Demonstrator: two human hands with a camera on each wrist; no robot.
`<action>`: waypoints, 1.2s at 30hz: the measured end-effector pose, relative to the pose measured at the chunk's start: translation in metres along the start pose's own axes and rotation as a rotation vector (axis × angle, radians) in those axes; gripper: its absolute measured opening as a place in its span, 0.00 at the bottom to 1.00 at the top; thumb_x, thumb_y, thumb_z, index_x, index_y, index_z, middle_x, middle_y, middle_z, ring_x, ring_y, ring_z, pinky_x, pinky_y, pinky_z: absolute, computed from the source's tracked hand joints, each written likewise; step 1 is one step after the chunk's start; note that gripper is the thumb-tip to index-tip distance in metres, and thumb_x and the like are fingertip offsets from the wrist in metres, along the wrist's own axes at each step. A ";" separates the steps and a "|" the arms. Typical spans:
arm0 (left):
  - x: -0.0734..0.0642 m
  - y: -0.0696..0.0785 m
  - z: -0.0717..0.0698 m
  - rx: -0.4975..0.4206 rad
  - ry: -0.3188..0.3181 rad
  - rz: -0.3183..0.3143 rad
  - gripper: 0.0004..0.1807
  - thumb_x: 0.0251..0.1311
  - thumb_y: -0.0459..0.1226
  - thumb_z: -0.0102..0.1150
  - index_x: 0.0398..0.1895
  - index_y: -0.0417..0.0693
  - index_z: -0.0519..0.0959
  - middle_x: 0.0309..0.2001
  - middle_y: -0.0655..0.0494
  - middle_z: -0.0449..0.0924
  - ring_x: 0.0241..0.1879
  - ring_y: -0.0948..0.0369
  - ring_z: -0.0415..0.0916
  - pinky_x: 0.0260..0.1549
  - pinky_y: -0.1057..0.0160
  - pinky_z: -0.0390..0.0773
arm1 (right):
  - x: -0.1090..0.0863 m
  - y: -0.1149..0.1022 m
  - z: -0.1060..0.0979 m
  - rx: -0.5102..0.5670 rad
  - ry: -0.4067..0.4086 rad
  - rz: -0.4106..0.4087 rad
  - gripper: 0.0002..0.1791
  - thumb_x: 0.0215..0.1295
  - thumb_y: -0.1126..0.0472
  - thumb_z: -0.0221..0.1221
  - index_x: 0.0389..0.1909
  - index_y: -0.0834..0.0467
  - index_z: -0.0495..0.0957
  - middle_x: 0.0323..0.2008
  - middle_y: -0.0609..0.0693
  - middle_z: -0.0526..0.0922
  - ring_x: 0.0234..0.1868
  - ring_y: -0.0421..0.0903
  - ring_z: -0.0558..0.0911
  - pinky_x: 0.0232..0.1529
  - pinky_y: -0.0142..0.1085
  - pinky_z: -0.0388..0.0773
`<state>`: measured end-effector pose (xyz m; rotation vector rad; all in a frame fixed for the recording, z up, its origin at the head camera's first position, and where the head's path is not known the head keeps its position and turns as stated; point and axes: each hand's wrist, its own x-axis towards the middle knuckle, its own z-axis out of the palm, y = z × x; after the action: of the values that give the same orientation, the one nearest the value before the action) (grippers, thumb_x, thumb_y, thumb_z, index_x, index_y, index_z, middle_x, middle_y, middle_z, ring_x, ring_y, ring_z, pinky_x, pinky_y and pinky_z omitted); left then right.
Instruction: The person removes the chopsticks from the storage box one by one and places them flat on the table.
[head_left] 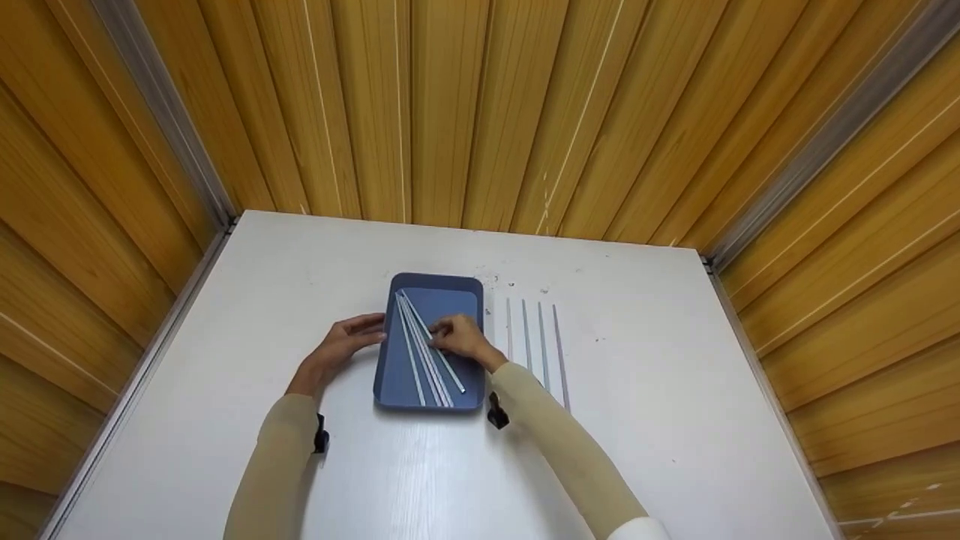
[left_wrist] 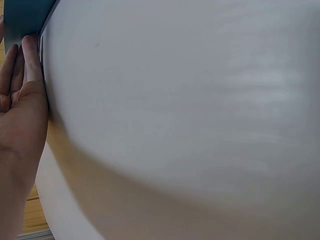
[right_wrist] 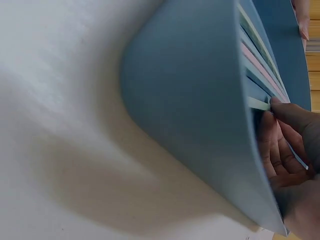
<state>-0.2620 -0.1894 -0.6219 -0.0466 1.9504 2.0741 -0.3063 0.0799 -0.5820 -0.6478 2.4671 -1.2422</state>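
Right now I am reaching my right hand [head_left: 459, 337] into the blue tray [head_left: 390, 375] that is sitting on the white bench [head_left: 637, 420], and my fingers [right_wrist: 274, 145] are curling down onto the bundle of thin pale sticks [head_left: 424, 352] lying inside it. The sticks are fanning out from the tray's far left corner toward its near right corner, so their long axis is running mostly away from me, slanting a little across the tray floor. My right fingertips are meeting them about midway along that length, coming at them from the right side; in the right wrist view one stick's end is showing just at my fingertip, and I am judging that I am pinching or pressing a stick there, though I cannot tell how many I have hold of. My left hand [head_left: 341, 349] is resting against the tray's left wall with its fingers nearly straight, steadying it rather than gripping; the left wrist view is showing those fingers lying flat beside the tray's edge. So the right hand is the one nearer the sticks, and the left is only touching the tray. Four more sticks [head_left: 534, 341] are lying in a neat parallel row on the bench just to the right of the tray, also pointing away from me.
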 end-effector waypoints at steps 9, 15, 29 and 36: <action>0.000 -0.001 0.001 -0.006 0.007 -0.001 0.35 0.62 0.36 0.71 0.72 0.41 0.71 0.70 0.41 0.74 0.66 0.57 0.76 0.59 0.69 0.78 | -0.004 0.001 0.002 -0.132 0.012 -0.092 0.15 0.61 0.70 0.68 0.49 0.71 0.85 0.33 0.62 0.89 0.24 0.34 0.76 0.24 0.21 0.72; 0.000 0.000 0.000 -0.018 0.002 0.000 0.35 0.62 0.35 0.71 0.72 0.41 0.71 0.70 0.41 0.74 0.67 0.56 0.76 0.59 0.70 0.79 | -0.005 0.003 0.000 -0.082 -0.009 -0.098 0.17 0.60 0.71 0.68 0.49 0.73 0.84 0.34 0.65 0.88 0.24 0.34 0.76 0.24 0.22 0.73; -0.001 0.000 0.002 0.008 -0.006 0.010 0.34 0.65 0.34 0.67 0.74 0.39 0.68 0.72 0.38 0.71 0.71 0.49 0.71 0.58 0.70 0.77 | -0.009 0.000 -0.005 0.262 0.044 0.185 0.17 0.66 0.67 0.64 0.54 0.67 0.84 0.45 0.62 0.89 0.32 0.38 0.83 0.34 0.31 0.85; -0.001 -0.001 0.001 -0.006 -0.012 0.023 0.35 0.65 0.34 0.68 0.74 0.37 0.68 0.71 0.37 0.71 0.72 0.47 0.70 0.57 0.72 0.78 | -0.012 -0.006 -0.008 0.315 0.032 0.152 0.18 0.68 0.67 0.61 0.56 0.70 0.82 0.47 0.66 0.87 0.33 0.43 0.85 0.38 0.41 0.89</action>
<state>-0.2605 -0.1884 -0.6222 -0.0128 1.9467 2.0899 -0.2979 0.0888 -0.5715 -0.3527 2.2266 -1.5422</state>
